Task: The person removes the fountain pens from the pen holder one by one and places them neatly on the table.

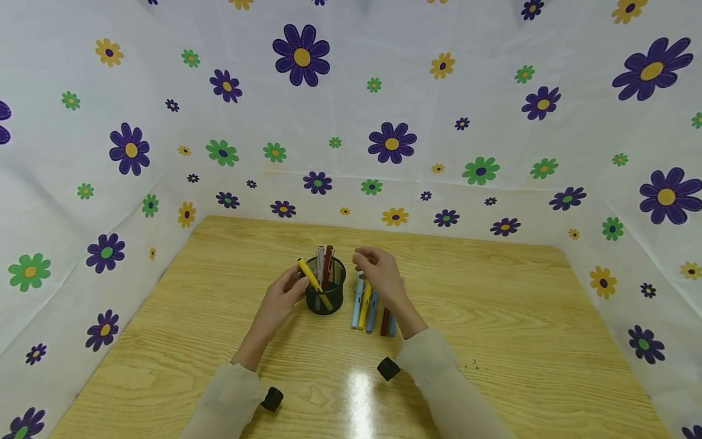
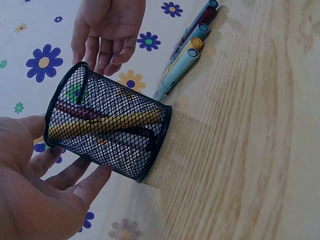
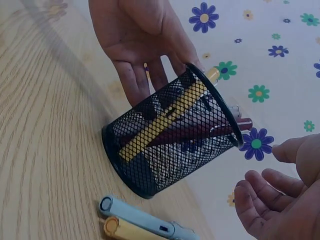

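A black mesh pen holder (image 1: 325,302) stands upright on the table. Inside it lean a yellow pen (image 1: 309,272), a pale grey pen (image 1: 320,263) and a dark red pen (image 1: 328,261). My left hand (image 1: 278,303) holds the holder from its left side, thumb near the rim and fingers along the mesh in the left wrist view (image 2: 45,180). To the right of the holder, my right hand (image 1: 382,279) hovers with loosely bent fingers and nothing between them. Beneath it lie several pens, among them a light blue pen (image 1: 357,308), a yellow pen (image 1: 364,309) and a dark red pen (image 1: 386,321).
The wooden table (image 1: 521,317) runs up to a white flower-print cloth (image 1: 351,110) at the back and sides. A black wrist device (image 1: 388,368) sticks out from the right sleeve, and another (image 1: 272,399) from the left.
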Action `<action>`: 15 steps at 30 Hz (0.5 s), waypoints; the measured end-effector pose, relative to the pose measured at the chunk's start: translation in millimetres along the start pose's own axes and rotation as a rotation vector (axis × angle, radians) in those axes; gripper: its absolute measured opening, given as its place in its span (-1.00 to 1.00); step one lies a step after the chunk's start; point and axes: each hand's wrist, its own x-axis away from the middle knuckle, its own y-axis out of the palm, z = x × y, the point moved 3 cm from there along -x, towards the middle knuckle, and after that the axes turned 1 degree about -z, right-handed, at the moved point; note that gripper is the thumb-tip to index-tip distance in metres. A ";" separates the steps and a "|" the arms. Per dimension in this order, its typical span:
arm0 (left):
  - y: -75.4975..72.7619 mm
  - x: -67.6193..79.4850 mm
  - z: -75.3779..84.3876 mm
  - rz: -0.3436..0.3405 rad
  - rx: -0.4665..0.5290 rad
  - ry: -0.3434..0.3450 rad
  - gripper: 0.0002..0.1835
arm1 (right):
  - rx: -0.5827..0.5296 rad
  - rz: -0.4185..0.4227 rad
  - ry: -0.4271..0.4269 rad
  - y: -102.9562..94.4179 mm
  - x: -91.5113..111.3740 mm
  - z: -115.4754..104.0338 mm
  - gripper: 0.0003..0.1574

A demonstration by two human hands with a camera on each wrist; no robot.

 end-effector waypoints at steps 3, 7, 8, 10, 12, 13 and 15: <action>-0.1 0.3 0.3 -0.002 0.008 0.007 -0.32 | 0.014 -0.011 -0.013 6.0 -3.2 -1.7 -0.53; -0.2 0.6 -0.1 0.002 0.009 0.012 -0.32 | 0.038 -0.024 -0.024 14.2 -6.2 -2.9 -0.50; 0.0 0.8 0.1 0.001 0.005 0.014 -0.32 | 0.043 -0.025 -0.022 16.2 -7.0 -2.9 -0.50; 0.0 0.7 -0.4 0.005 0.005 0.010 -0.32 | 0.059 -0.026 -0.029 20.0 -8.2 -3.0 -0.50; -0.2 0.3 -1.2 0.008 0.006 0.006 -0.32 | 0.076 -0.024 -0.029 23.3 -9.9 -2.7 -0.50; -0.3 0.2 -1.4 0.008 0.007 0.006 -0.32 | 0.089 -0.022 -0.032 24.9 -10.7 -2.7 -0.50; -0.6 0.0 -1.5 0.009 0.008 0.005 -0.32 | 0.117 -0.021 -0.043 28.0 -12.2 -2.5 -0.49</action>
